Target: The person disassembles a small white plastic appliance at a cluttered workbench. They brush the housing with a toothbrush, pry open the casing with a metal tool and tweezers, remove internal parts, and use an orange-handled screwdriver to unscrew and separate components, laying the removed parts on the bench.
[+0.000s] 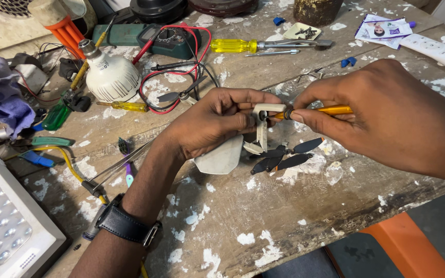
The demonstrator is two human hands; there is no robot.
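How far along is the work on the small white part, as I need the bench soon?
Already lying loose: dark propeller-like blades on the paint-flecked wooden bench. In hand: the left hand grips the small white plastic part while the right hand presses an orange-handled screwdriver against it. Left: blades remain unattached.

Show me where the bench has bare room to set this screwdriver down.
Barest patch: near edge of the bench, between the left hand's wrist and the orange seat. A smaller strip lies between the right hand and the yellow screwdriver. Crowded: around the bulb, multimeter and black blades.
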